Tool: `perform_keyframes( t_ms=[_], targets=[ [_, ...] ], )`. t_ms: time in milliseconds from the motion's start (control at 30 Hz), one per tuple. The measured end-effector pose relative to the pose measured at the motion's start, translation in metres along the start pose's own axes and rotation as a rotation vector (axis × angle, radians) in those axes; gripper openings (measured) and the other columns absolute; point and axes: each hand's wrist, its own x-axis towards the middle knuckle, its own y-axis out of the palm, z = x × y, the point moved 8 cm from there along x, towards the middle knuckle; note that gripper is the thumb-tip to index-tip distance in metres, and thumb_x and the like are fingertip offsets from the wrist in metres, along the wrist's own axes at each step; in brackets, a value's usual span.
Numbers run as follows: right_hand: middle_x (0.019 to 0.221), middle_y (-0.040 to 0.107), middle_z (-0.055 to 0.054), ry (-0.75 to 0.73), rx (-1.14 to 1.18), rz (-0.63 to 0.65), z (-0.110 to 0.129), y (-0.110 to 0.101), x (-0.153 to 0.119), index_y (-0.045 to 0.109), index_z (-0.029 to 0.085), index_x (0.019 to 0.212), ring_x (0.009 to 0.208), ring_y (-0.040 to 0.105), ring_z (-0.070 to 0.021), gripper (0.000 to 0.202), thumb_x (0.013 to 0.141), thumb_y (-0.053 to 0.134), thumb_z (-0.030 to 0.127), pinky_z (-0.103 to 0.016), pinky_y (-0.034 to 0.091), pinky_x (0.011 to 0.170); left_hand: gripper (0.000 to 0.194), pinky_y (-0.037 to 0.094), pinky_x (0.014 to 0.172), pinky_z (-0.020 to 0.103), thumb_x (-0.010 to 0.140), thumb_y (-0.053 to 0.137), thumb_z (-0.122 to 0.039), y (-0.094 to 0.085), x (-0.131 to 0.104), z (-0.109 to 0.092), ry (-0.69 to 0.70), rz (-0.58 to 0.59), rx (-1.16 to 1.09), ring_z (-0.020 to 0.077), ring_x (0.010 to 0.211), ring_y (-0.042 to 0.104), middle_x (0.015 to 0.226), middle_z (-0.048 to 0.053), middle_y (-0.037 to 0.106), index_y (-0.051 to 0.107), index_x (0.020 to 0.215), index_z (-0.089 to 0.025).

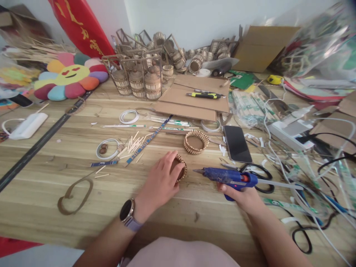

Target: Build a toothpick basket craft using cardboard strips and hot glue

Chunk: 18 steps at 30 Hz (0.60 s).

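My left hand [164, 174] curls over a small round basket [182, 168] made of short sticks, its fingers wrapped round the rim and hiding most of it. In my right hand [241, 196] is a blue glue gun [225, 176], its nozzle pointing left toward that basket but apart from it. A glue stick runs out of the gun's back end. Just beyond sits a second round stick basket [196, 142] with a brown base. Short cut sticks [133, 144] lie loose to the left, beside a blue patterned strip [147, 141].
A phone [237, 144] and black-handled scissors [258, 174] lie near the glue gun. Cardboard sheets [191, 100] with a yellow cutter knife [204, 95] lie farther back. Tiered baskets in frames [137, 81] stand behind. Cables [269, 137] and a white power strip [290, 129] crowd the right side.
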Motion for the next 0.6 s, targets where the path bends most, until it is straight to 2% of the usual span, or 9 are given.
perform_keyframes(
  t_ms=[167, 267, 400, 600],
  targets=[
    [0.058, 0.06, -0.002, 0.086, 0.097, -0.102, -0.013, 0.0, 0.002, 0.062, 0.019, 0.063, 0.054, 0.053, -0.0157, 0.049, 0.061, 0.077, 0.065, -0.029, 0.047, 0.051, 0.064, 0.048, 0.101, 0.058, 0.071, 0.066, -0.006, -0.001, 0.001, -0.001, -0.017, -0.003, 0.0, 0.0416, 0.134, 0.044, 0.144, 0.023, 0.038, 0.042, 0.129, -0.018],
    [0.058, 0.059, -0.003, 0.144, 0.151, -0.082, -0.015, 0.003, 0.008, 0.061, 0.018, 0.06, 0.054, 0.053, -0.0152, 0.053, 0.059, 0.077, 0.068, -0.027, 0.044, 0.05, 0.067, 0.05, 0.1, 0.057, 0.07, 0.068, -0.007, 0.001, 0.002, -0.002, -0.015, -0.012, -0.004, 0.0412, 0.131, 0.047, 0.144, 0.024, 0.037, 0.042, 0.13, -0.018],
    [0.054, 0.055, -0.001, 0.146, 0.27, -0.117, -0.007, -0.003, 0.017, 0.056, 0.019, 0.052, 0.054, 0.051, -0.0144, 0.053, 0.06, 0.077, 0.067, -0.029, 0.047, 0.059, 0.068, 0.051, 0.098, 0.056, 0.069, 0.07, -0.007, 0.001, 0.003, -0.008, 0.017, -0.008, 0.006, 0.0404, 0.127, 0.05, 0.143, 0.024, 0.037, 0.041, 0.129, -0.018],
    [0.055, 0.056, 0.001, 0.176, 0.38, -0.148, -0.012, -0.009, 0.019, 0.058, 0.02, 0.054, 0.052, 0.047, -0.0116, 0.048, 0.06, 0.081, 0.062, -0.027, 0.042, 0.056, 0.065, 0.053, 0.096, 0.054, 0.07, 0.07, -0.008, 0.0, 0.015, -0.026, 0.088, -0.005, -0.035, 0.0376, 0.126, 0.051, 0.143, 0.021, 0.038, 0.041, 0.127, -0.02]
  ],
)
